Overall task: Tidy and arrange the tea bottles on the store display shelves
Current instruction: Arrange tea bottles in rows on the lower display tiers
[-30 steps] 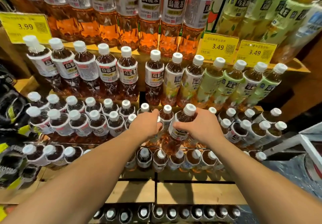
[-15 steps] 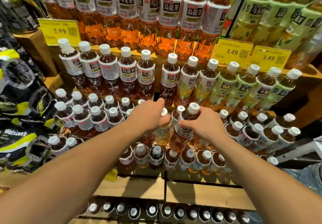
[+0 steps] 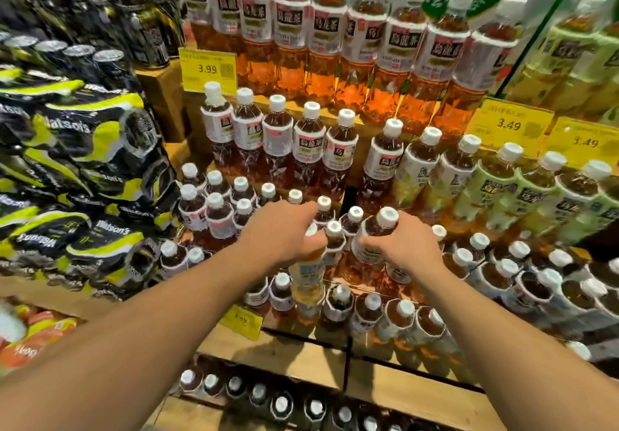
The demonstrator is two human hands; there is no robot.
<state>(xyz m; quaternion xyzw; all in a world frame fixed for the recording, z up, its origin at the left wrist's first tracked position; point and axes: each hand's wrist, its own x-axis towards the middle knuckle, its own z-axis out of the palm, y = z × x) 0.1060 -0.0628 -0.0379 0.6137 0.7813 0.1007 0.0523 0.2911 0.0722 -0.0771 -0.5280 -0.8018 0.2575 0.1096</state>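
The person's left hand (image 3: 281,233) is wrapped around the neck of a pale bottle (image 3: 306,279), which hangs tilted in front of the middle shelf (image 3: 294,350). The right hand (image 3: 407,246) is closed on the shoulder of a dark bottle (image 3: 375,239), at three o'clock from the pale one and just beside it. Both bottles seem lifted clear of their rows, though the blur there makes that uncertain. At twelve o'clock the upper row (image 3: 301,142) stands upright in line, with one gap in it. At nine o'clock the small bottles (image 3: 214,202) cluster neatly. The task looks partly done: the two held bottles are not yet placed, and the front row (image 3: 368,310) below the hands leans unevenly.
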